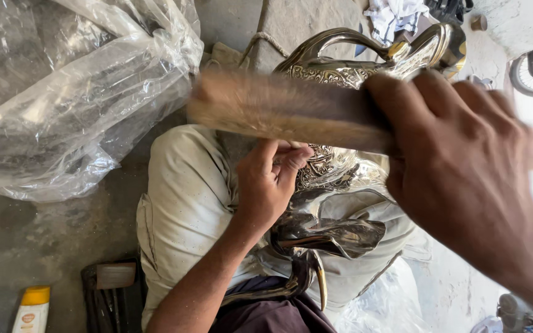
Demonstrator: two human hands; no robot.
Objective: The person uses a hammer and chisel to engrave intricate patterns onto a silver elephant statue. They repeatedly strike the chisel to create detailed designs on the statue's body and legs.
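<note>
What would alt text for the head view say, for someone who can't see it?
A right hand sweeps a blurred brush over a shiny engraved metal vessel lying across the person's lap, while the left hand steadies it. Crumpled clear plastic lies on the floor at left.

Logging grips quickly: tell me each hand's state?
Left hand: closed on the silver vessel.
Right hand: closed on the brush.

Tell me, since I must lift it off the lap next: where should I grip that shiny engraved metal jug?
Probably by the curved handle of the metal jug, coming from the far, upper side. It arches clear of the body, leaving an open loop, while the left hand and the brush in the right hand cover the middle.
</note>
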